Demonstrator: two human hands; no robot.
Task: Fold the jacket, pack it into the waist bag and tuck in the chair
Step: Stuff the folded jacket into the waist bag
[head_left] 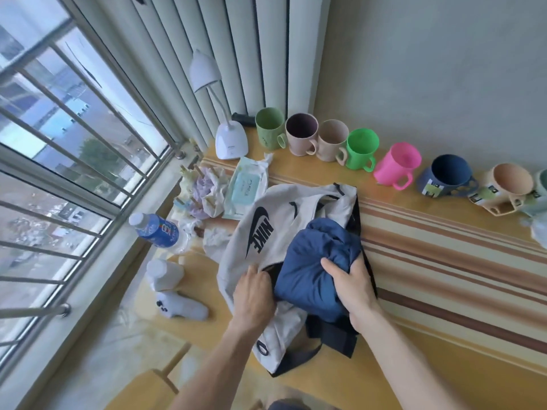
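While the blue jacket is bundled and partly pushed into the mouth of the pale waist bag, the packing step is judged about half done. At nine o'clock of the bag, a water bottle is seen lying on the counter. The bag's opening edge is pinched by the fingers of the left hand at seven o'clock of the jacket. The jacket bundle is clutched by the curled fingers of the right hand at five o'clock. Along the wall, toward one o'clock, a row of mugs is lined up. Much of the jacket is left outside; closing the bag remains. A chair cannot be clearly made out, so tucking appears not yet done.
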